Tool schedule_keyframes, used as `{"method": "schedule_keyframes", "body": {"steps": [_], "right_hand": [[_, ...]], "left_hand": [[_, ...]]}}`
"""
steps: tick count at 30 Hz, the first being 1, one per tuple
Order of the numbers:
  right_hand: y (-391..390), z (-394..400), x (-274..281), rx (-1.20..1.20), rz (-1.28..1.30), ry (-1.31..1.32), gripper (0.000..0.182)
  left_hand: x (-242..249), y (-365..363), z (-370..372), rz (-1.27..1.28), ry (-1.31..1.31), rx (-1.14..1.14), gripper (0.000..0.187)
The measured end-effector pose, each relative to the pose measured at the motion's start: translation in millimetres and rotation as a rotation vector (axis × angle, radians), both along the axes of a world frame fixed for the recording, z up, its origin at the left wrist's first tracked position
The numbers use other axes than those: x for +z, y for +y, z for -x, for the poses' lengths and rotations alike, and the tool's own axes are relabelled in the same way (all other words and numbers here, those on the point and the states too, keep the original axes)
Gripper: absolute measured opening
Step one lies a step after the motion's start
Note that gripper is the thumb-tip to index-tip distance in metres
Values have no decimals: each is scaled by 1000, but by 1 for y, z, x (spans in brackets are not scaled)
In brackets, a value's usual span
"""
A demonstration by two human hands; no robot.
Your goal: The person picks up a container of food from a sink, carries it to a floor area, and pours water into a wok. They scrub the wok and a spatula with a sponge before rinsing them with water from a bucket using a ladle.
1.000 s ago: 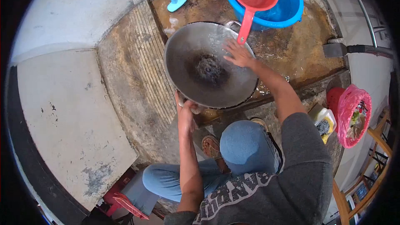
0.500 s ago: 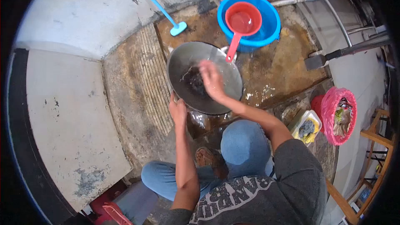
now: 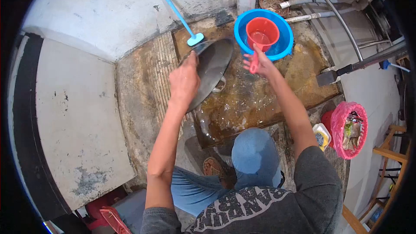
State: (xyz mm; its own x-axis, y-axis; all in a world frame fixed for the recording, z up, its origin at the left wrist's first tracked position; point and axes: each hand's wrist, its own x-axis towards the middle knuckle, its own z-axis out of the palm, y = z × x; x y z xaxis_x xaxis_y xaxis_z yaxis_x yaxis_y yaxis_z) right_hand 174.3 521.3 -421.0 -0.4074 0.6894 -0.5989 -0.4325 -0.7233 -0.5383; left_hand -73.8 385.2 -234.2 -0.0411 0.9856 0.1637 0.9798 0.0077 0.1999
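Note:
My left hand [image 3: 183, 80] is closed on the upper left edge of a large grey metal wok [image 3: 213, 70], which is tilted steeply up on its side. One light-coloured loop handle [image 3: 220, 85] shows on the wok's right side. My right hand [image 3: 263, 64] is at the handle of a red plastic dipper [image 3: 263, 30], thumb across it and fingers curled loosely around it. The dipper's cup sits inside a round blue basin [image 3: 284, 51], and its handle sticks out over the near rim.
A light-blue long-handled brush [image 3: 196, 39] leans against the wall. Wet, brown-stained floor [image 3: 247, 108] lies before me. At right are a pink-lined bin [image 3: 365, 125] with waste and a white container [image 3: 324, 131] with a scourer. A metal pole [image 3: 368, 63] juts in from the right.
The wok has gone from lying face up to being tilted on its side, my left hand now higher on its edge. My right hand has moved from inside the wok to the dipper's handle.

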Motion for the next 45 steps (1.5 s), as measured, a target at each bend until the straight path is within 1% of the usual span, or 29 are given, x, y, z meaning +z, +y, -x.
{"method": "schedule_keyframes", "body": {"steps": [1,2,3,4,5,6,8,10,11,14,15,18,19,22,23,25,28,29,32,35,38,40,42,45], "right_hand": [[9,-21,-7,90,-56,-27,71],[17,-32,-12,183,-112,-53,65],[12,-36,22,167,-227,-229,46],[17,-40,35,113,-216,-300,38],[32,-54,33,134,-246,-413,35],[44,-64,36,206,-285,-556,31],[80,-89,16,586,-390,-884,31],[93,-85,10,835,-619,-1313,28],[98,-81,9,954,-736,-1531,27],[90,-73,-12,685,-1010,-1873,29],[95,-68,-20,831,-981,-1943,26],[103,-51,0,1198,-444,-1418,26],[89,-50,26,1003,-257,-1202,26],[77,-77,31,637,-285,-689,25],[66,-79,41,590,-297,-678,25],[38,-83,89,486,-315,-658,25],[16,-93,134,583,-473,-781,24],[10,-95,148,607,-491,-769,29],[-12,-88,197,655,-537,-752,32],[-23,-77,218,668,-569,-834,33],[-37,-60,237,741,-612,-845,33],[-47,-44,253,752,-639,-841,33],[-52,-30,258,759,-677,-831,32],[-53,-16,260,805,-753,-817,35]], "left_hand": [[-9,-5,-1,-142,3,-109,48],[-10,-9,-4,-181,32,-150,49],[-10,-15,-8,-215,62,-190,51],[-11,-23,-12,-249,92,-230,52],[-15,-31,-18,-224,78,-277,53],[-18,-40,-25,-203,64,-323,54],[-17,-56,-40,-121,68,-376,54],[-22,-64,-47,-62,63,-419,59],[-16,-67,-49,-9,57,-428,63],[-11,-62,-50,45,-29,-415,66],[-11,-60,-51,65,-96,-393,65],[-17,-48,-49,47,-130,-409,66],[-18,-45,-50,50,-135,-415,65],[-14,-29,-49,66,-180,-424,61],[-10,-25,-49,94,-220,-426,60],[-11,-16,-46,123,-312,-434,55],[-3,-6,-35,154,-272,-454,58],[-1,-5,-32,172,-278,-454,60],[0,-1,-29,193,-270,-415,61],[-5,1,-28,221,-302,-410,58],[-4,4,-27,243,-316,-425,57],[-3,1,-26,259,-330,-443,57],[1,-1,-25,268,-355,-464,58],[-13,-4,-27,145,-381,-518,60]]}}
